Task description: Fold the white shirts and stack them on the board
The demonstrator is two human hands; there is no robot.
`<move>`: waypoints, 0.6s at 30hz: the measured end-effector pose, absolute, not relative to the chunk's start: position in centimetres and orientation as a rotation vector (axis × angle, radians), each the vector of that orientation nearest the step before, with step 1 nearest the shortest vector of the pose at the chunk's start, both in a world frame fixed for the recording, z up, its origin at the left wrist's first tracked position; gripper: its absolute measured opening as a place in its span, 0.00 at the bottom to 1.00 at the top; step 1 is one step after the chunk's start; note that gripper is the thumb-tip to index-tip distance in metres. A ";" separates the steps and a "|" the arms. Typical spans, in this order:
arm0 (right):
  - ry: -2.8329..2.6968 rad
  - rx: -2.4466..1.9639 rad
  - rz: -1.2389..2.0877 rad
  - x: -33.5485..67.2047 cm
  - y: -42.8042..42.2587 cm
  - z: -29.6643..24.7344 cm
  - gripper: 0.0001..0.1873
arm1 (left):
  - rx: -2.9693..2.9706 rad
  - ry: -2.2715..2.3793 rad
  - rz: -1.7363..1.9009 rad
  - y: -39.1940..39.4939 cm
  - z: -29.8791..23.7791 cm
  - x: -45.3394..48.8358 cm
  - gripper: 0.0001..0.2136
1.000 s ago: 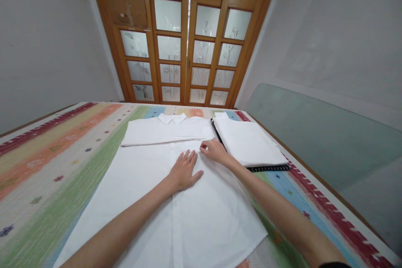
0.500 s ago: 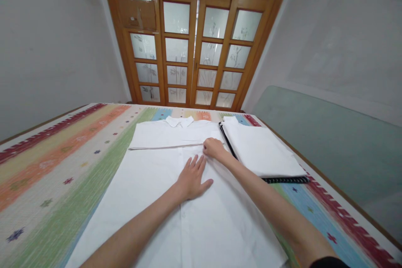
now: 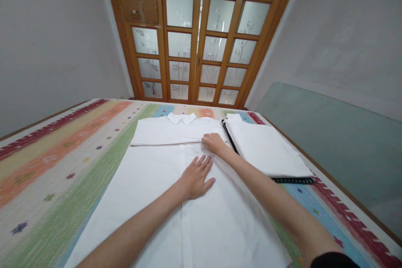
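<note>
A white collared shirt (image 3: 150,184) lies spread flat on a striped, many-coloured cloth (image 3: 56,150), collar at the far end and sleeves folded across the chest. My left hand (image 3: 197,176) lies flat on the shirt's middle, fingers stretched out. My right hand (image 3: 213,142) rests on the folded sleeve edge near the shirt's right side, fingers curled together on the fabric.
A folded white garment (image 3: 266,150) lies on a black patterned board (image 3: 293,180) to the right of the shirt. A wooden door with frosted glass panes (image 3: 201,46) stands behind the table. Grey walls close both sides; the table edge runs along the right.
My right hand has slid a little farther along the folded sleeve edge. My left hand stays flat on the shirt. The camera has shifted slightly.
</note>
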State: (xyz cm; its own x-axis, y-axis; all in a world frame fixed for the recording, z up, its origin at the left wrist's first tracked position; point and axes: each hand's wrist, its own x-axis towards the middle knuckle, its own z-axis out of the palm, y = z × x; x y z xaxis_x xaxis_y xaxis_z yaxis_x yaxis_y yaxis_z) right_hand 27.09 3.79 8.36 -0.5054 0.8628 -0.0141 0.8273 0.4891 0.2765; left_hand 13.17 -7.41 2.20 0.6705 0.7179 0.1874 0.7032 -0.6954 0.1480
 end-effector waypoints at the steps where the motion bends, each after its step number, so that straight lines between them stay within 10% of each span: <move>1: 2.585 1.445 0.358 27.0 3.9 8.3 0.17 | 2.821 1.193 0.363 -7.4 2.2 13.2 0.31; 18: 2.578 1.191 0.380 25.9 5.4 9.0 0.15 | 2.886 0.787 0.301 -8.1 3.2 13.2 0.32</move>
State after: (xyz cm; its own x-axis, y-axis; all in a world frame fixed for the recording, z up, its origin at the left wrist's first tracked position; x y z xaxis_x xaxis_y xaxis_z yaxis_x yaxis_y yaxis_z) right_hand 25.86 5.43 9.01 -0.6229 0.7700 -0.1380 0.6976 0.6266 0.3475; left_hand 13.16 -8.05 3.23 0.8435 0.5138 0.1564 0.4868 -0.8545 0.1814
